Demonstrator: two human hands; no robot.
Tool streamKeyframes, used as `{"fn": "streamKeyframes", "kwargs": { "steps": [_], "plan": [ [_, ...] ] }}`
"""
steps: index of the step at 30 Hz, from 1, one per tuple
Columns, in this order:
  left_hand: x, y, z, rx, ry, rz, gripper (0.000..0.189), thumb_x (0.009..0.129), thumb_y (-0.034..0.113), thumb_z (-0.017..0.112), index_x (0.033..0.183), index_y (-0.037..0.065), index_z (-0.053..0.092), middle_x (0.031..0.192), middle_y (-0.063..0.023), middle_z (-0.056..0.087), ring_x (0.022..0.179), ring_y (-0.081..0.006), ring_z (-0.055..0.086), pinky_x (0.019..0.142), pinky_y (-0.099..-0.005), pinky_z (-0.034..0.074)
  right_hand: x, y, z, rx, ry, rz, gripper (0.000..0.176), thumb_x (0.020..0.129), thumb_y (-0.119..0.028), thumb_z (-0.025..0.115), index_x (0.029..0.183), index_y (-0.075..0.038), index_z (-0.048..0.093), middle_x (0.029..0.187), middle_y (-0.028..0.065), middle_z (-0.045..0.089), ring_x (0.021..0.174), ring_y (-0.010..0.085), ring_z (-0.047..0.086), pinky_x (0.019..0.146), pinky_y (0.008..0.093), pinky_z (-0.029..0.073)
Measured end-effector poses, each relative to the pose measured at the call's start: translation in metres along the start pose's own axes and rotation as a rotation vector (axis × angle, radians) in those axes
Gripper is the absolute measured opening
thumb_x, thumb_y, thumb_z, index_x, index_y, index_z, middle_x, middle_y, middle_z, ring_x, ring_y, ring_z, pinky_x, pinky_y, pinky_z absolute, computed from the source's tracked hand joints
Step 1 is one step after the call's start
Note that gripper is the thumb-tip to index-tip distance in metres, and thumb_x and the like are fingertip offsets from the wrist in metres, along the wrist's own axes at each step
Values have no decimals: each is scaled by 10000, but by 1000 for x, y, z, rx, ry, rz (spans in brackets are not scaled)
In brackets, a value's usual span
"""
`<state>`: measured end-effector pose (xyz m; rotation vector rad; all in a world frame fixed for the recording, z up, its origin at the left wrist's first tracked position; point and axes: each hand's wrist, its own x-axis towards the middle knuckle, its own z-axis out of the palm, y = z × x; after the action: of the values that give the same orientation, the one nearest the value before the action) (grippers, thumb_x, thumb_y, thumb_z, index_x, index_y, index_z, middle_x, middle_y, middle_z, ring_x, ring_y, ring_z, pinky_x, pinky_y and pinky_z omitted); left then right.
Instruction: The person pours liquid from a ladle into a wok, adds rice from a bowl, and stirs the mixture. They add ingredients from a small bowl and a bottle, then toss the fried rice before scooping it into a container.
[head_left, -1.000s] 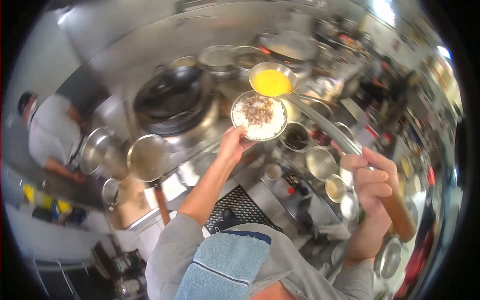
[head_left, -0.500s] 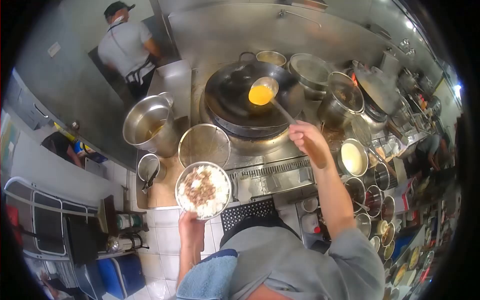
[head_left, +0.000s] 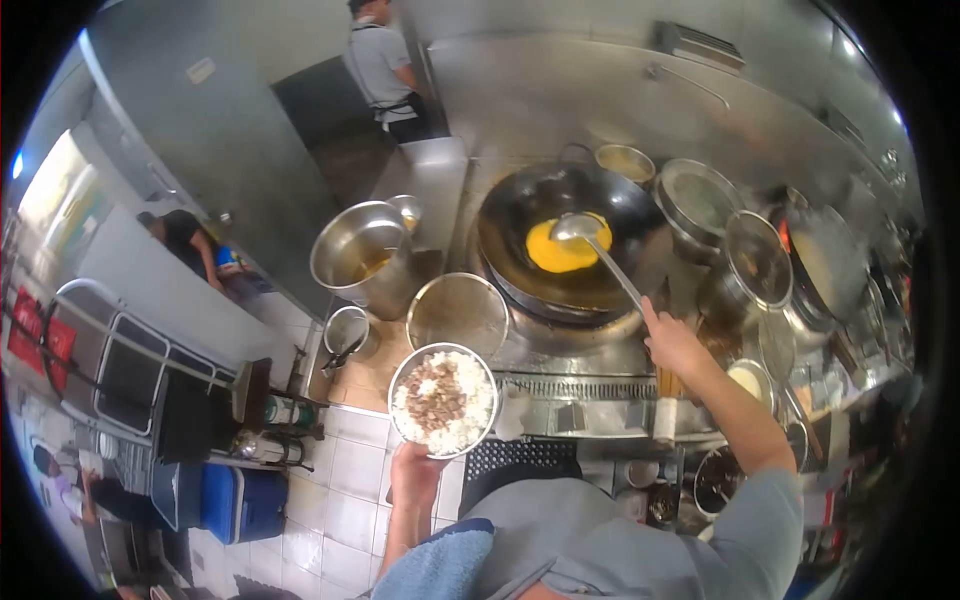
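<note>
My left hand (head_left: 415, 474) is closed on the near edge of a round metal bowl (head_left: 492, 425). White rice (head_left: 471, 391) and chopped brown meat (head_left: 432, 403) fill it. My right hand (head_left: 672, 338) grips the long handle of a metal ladle (head_left: 578, 228). The ladle's cup is in the dark wok (head_left: 510, 215), over a pool of yellow beaten egg (head_left: 556, 257) spread on the bottom. The wok sits on a round burner at the middle of the steel range. Fingers of the left hand are partly hidden beneath the bowl.
A round strainer (head_left: 457, 314) lies between the bowl and a large metal pot (head_left: 345, 262). A small pot (head_left: 347, 334) stands near the counter's left end. Right of the wok are a strainer-topped pot (head_left: 703, 196) and another wok (head_left: 822, 262). A person (head_left: 381, 70) stands beyond the range.
The ladle has gone down into the wok, and the egg it carried is now spread on the wok's bottom. My view has shifted left; the bowl is still in my left hand.
</note>
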<state>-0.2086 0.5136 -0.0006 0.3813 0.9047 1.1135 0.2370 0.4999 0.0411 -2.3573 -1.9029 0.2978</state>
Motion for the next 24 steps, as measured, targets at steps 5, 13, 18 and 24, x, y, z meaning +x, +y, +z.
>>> {"fn": "streamKeyframes", "kwargs": {
  "steps": [5,13,18,24],
  "plan": [
    [-4,-7,18,-9,9,-33,453,699,21,469,1139,-87,483,1124,-180,574,996,-294,581,880,-488,476,-84,-57,-53,328,268,-309,481,738,-158,699,1173,-22,544,1058,180,527,1016,336,525,861,415,444],
    [-9,3,20,17,68,-20,362,727,-2,453,1075,-98,479,1058,-199,570,974,-303,579,879,-498,480,-171,33,335,1372,-595,1010,178,870,-166,539,880,-28,651,708,80,641,712,256,621,698,341,511],
    [-20,6,22,42,127,15,272,729,-12,454,986,-93,492,1013,-194,565,953,-305,581,874,-513,484,-133,78,399,1336,-317,1198,175,870,-161,541,893,-23,646,719,82,642,710,250,623,696,339,515],
    [-21,4,28,58,99,-2,461,718,5,428,1166,-99,452,1135,-205,558,1035,-320,571,888,-509,477,-109,107,426,1095,-315,1135,173,871,-156,544,908,-17,641,733,83,644,708,243,625,694,336,519]
  ]
}}
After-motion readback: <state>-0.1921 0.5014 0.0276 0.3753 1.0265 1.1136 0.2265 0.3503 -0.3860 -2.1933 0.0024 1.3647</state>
